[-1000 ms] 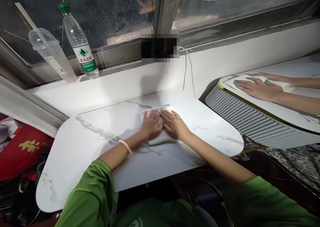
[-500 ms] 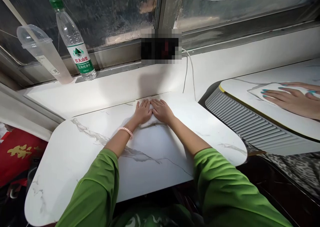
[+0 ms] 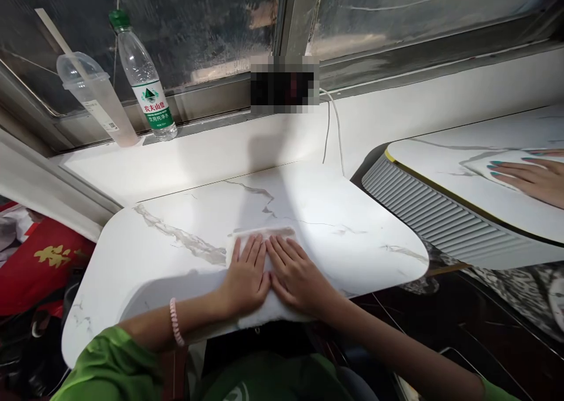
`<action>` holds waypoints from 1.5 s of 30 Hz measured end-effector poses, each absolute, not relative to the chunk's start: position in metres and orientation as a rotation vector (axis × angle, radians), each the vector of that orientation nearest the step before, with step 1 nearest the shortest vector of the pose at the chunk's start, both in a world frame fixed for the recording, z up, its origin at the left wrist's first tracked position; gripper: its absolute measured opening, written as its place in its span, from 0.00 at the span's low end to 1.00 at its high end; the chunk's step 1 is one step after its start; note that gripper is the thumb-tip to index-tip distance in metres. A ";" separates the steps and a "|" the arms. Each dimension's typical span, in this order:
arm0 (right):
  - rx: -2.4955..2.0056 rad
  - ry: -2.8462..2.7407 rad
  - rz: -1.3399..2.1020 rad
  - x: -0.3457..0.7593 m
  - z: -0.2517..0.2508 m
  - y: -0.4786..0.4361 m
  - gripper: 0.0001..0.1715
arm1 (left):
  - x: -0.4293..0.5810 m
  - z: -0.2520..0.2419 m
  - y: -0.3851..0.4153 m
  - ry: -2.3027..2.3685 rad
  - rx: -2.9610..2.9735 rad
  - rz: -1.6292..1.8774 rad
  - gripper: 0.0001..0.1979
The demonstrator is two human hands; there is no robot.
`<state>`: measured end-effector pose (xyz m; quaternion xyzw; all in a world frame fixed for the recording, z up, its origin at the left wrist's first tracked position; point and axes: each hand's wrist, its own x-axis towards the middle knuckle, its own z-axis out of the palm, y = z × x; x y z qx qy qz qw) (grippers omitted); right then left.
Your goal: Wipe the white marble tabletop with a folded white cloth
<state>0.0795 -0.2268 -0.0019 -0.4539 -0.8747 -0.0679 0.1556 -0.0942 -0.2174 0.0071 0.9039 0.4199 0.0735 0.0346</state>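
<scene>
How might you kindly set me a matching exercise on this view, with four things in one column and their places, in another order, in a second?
Things
1. Thick white rectangular cloth
2. Clear plastic bottle with a green cap
3. Pink coiled band
4. Red item with gold lettering

Places
A. Around the bare left forearm
B. Beyond the left end of the white marbled tabletop
C. Under the left hand and the right hand
D. Beside a translucent plastic cup with a domed lid

Pairs: 1-C, 2-D, 3-A, 4-B
</scene>
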 end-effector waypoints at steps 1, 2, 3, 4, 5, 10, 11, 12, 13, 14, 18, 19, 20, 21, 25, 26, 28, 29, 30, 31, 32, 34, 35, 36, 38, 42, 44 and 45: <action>-1.275 -2.509 -0.168 0.078 -0.001 -0.233 0.35 | -0.099 0.009 -0.225 1.290 2.757 0.206 0.30; -1.259 -2.510 -0.147 0.076 0.000 -0.237 0.35 | -0.103 0.012 -0.229 1.294 2.724 0.184 0.30; -1.256 -2.508 -0.135 0.074 0.000 -0.238 0.35 | -0.107 0.015 -0.231 1.299 2.683 0.162 0.30; -1.263 -2.504 -0.131 0.072 0.000 -0.238 0.35 | -0.110 0.017 -0.231 1.305 2.636 0.143 0.30; -1.274 -2.503 -0.131 0.069 -0.002 -0.236 0.36 | -0.112 0.019 -0.229 1.316 2.588 0.131 0.29; -1.367 -2.496 -0.089 0.047 -0.010 -0.204 0.35 | -0.116 0.017 -0.195 1.491 2.441 0.176 0.27; -1.403 -2.485 -0.062 0.042 -0.011 -0.191 0.35 | -0.116 0.016 -0.183 1.536 2.436 0.195 0.27; -1.442 -2.471 -0.028 0.037 -0.010 -0.176 0.35 | -0.117 0.015 -0.169 1.570 2.440 0.215 0.26; -1.480 -2.457 0.013 0.032 -0.009 -0.159 0.35 | -0.119 0.014 -0.154 1.598 2.449 0.234 0.26; -1.510 -2.448 0.060 0.027 -0.008 -0.140 0.35 | -0.121 0.014 -0.139 1.605 2.470 0.256 0.25; -1.555 -2.397 0.164 0.008 -0.004 -0.072 0.34 | -0.133 0.015 -0.076 1.665 2.498 0.305 0.24; -1.539 -2.379 0.153 0.004 -0.004 -0.058 0.34 | -0.135 0.016 -0.063 1.686 2.493 0.308 0.24; -1.520 -2.360 0.133 0.000 -0.003 -0.047 0.33 | -0.138 0.016 -0.051 1.700 2.489 0.309 0.25; -1.502 -2.341 0.110 -0.002 -0.004 -0.038 0.33 | -0.140 0.016 -0.041 1.708 2.490 0.313 0.25; -1.481 -2.305 0.052 -0.009 -0.007 -0.017 0.32 | -0.145 0.012 -0.015 1.699 2.524 0.317 0.25; -1.485 -2.304 0.047 -0.009 -0.007 -0.015 0.32 | -0.146 0.010 -0.012 1.696 2.532 0.313 0.25; -1.493 -2.306 0.042 -0.009 -0.009 -0.012 0.32 | -0.147 0.008 -0.009 1.697 2.545 0.305 0.25; -1.490 -2.310 0.039 -0.009 -0.009 -0.012 0.32 | -0.147 0.008 -0.010 1.702 2.551 0.304 0.25; -1.479 -2.316 0.034 -0.009 -0.009 -0.014 0.33 | -0.147 0.007 -0.012 1.710 2.555 0.301 0.25; -1.465 -2.325 0.029 -0.008 -0.009 -0.017 0.33 | -0.147 0.007 -0.016 1.723 2.556 0.297 0.25; -1.449 -2.337 0.025 -0.007 -0.009 -0.021 0.33 | -0.147 0.006 -0.022 1.738 2.556 0.290 0.26; -1.425 -2.360 0.016 -0.005 -0.009 -0.038 0.33 | -0.146 0.007 -0.040 1.753 2.565 0.272 0.26; -1.419 -2.369 0.005 -0.004 -0.010 -0.050 0.33 | -0.146 0.007 -0.052 1.743 2.581 0.266 0.25; -1.414 -2.374 -0.013 -0.003 -0.011 -0.065 0.32 | -0.146 0.007 -0.067 1.723 2.603 0.264 0.25; -1.393 -2.371 -0.081 -0.001 -0.015 -0.102 0.32 | -0.146 0.007 -0.104 1.649 2.658 0.276 0.25; -1.298 -2.362 -0.210 -0.002 -0.021 -0.186 0.34 | -0.154 0.007 -0.188 1.572 2.708 0.304 0.26; -1.250 -2.384 -0.190 -0.005 -0.020 -0.221 0.35 | -0.160 0.007 -0.225 1.585 2.708 0.317 0.26; -1.231 -2.395 -0.168 -0.008 -0.018 -0.235 0.34 | -0.162 0.008 -0.240 1.602 2.703 0.322 0.26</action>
